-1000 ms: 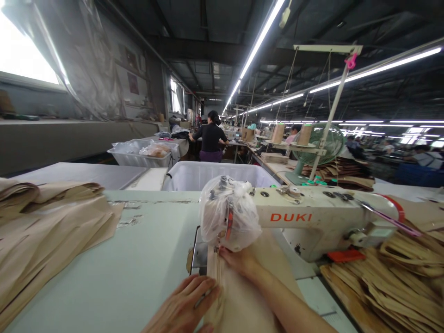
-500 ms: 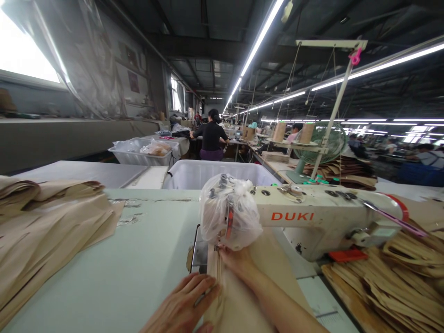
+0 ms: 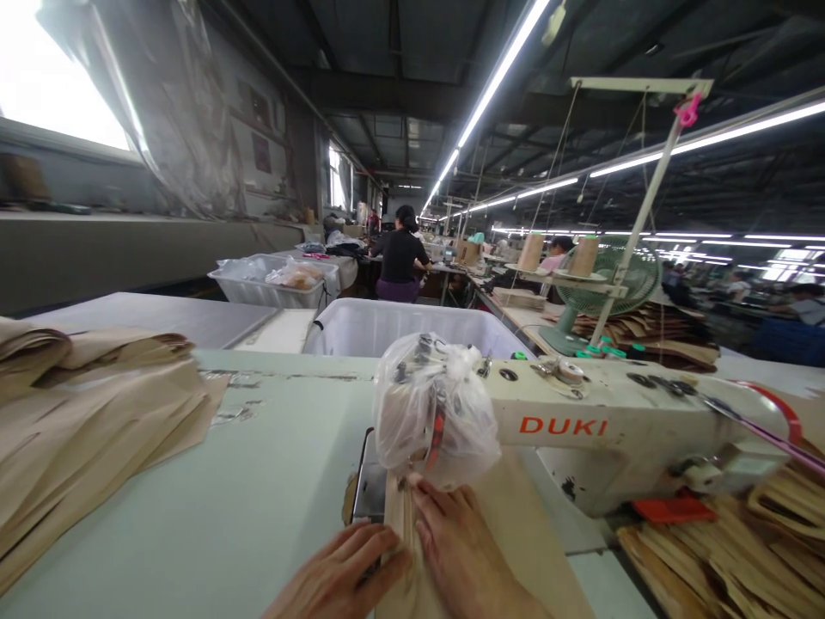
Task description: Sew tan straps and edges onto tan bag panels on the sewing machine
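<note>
1. Tan sheet [image 3: 403, 550], folded, bottom center, beneath the sewing machine's head.
2. Left hand [image 3: 341, 563] lies open, pressing the fold.
3. Right hand [image 3: 457, 537] bears down, grip unclear, beneath a plastic bag [image 3: 435, 413].
4. Sewing machine [image 3: 619, 430], right: a slipping sheet could draw fingers underneath.

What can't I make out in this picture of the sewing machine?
Head view only:
The machine's needle area: hidden by the plastic bag on the sewing machine.
The tan material: partly hidden under the left hand and right hand, its near end cut off by the bottom edge.
The far seated person's hands: hidden by their back.
</note>
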`<state>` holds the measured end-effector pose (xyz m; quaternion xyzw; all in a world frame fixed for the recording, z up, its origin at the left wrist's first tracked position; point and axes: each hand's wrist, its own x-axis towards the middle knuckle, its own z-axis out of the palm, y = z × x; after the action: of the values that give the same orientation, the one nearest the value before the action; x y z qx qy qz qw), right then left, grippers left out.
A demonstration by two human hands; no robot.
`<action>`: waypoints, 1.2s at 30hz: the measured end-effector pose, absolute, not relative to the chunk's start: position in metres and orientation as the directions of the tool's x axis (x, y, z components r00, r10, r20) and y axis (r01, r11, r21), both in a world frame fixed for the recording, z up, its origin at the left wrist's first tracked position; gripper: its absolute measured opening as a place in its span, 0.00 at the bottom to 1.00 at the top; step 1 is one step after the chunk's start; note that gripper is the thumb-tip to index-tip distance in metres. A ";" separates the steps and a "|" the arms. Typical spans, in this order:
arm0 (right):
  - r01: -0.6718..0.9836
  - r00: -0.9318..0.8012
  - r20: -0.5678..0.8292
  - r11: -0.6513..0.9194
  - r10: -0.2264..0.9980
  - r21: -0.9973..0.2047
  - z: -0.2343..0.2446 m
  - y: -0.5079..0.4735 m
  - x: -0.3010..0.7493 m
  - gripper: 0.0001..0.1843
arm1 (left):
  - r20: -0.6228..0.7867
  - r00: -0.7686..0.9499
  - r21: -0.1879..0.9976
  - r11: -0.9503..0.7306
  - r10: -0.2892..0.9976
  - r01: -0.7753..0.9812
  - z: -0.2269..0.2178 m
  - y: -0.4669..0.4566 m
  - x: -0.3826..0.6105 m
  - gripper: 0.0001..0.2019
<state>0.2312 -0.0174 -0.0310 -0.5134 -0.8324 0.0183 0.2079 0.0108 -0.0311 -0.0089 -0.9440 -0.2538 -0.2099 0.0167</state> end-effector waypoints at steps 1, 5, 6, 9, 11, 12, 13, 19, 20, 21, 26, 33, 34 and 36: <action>0.850 -0.390 0.332 0.474 0.859 -0.230 -0.031 -0.015 0.231 0.30 | 0.405 0.783 0.077 -0.871 0.472 0.485 -0.014 -0.025 0.011 0.16; 0.858 -0.377 0.316 0.457 0.871 -0.234 -0.024 -0.003 0.232 0.26 | 0.461 0.791 0.022 -0.896 0.402 0.443 -0.027 -0.007 0.010 0.16; 0.857 -0.382 0.303 0.457 0.873 -0.236 -0.021 -0.001 0.233 0.26 | 0.457 0.796 0.019 -0.899 0.398 0.438 -0.025 -0.005 0.009 0.17; 0.831 -0.409 0.293 0.486 0.864 -0.273 -0.016 0.001 0.235 0.26 | 0.450 0.765 0.059 -0.870 0.461 0.490 -0.006 -0.010 0.009 0.23; 0.783 -0.425 0.325 0.523 0.845 -0.336 -0.014 0.001 0.235 0.24 | 0.469 0.734 0.071 -0.849 0.492 0.524 0.006 -0.016 0.010 0.26; 0.752 -0.434 0.347 0.547 0.831 -0.368 -0.014 0.001 0.235 0.22 | 0.482 0.727 0.066 -0.848 0.489 0.526 0.010 -0.017 0.010 0.27; 0.721 -0.443 0.368 0.569 0.817 -0.395 -0.014 0.000 0.235 0.21 | 0.488 0.729 0.058 -0.851 0.480 0.522 0.011 -0.018 0.011 0.27; 0.655 -0.443 0.440 0.617 0.782 -0.437 -0.010 -0.003 0.236 0.17 | 0.489 0.748 0.030 -0.866 0.449 0.500 0.000 -0.011 0.010 0.23; 0.655 -0.436 0.451 0.618 0.779 -0.434 -0.009 -0.003 0.237 0.17 | 0.491 0.746 0.029 -0.865 0.449 0.501 0.000 -0.010 0.010 0.22; 0.658 -0.430 0.459 0.618 0.777 -0.430 -0.008 -0.003 0.238 0.17 | 0.492 0.744 0.027 -0.862 0.452 0.506 0.000 -0.009 0.010 0.22; 0.664 -0.419 0.468 0.615 0.778 -0.426 -0.007 -0.001 0.237 0.15 | 0.502 0.735 0.011 -0.853 0.457 0.522 0.005 -0.006 0.013 0.25; 0.656 -0.435 0.443 0.612 0.784 -0.441 -0.025 0.012 0.233 0.14 | 0.510 0.717 0.033 -0.844 0.474 0.535 0.005 -0.003 0.013 0.34; 0.656 -0.437 0.440 0.613 0.785 -0.441 -0.026 0.012 0.234 0.15 | 0.508 0.715 0.042 -0.843 0.480 0.536 0.004 -0.002 0.012 0.34; 0.657 -0.433 0.438 0.609 0.787 -0.444 -0.027 0.010 0.238 0.15 | 0.490 0.722 0.059 -0.846 0.488 0.531 0.000 -0.001 0.011 0.34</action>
<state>0.2376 0.0101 -0.0267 -0.4298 -0.8402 0.1039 0.3140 0.0105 -0.0009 0.0002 -0.9270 -0.2746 -0.2518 0.0426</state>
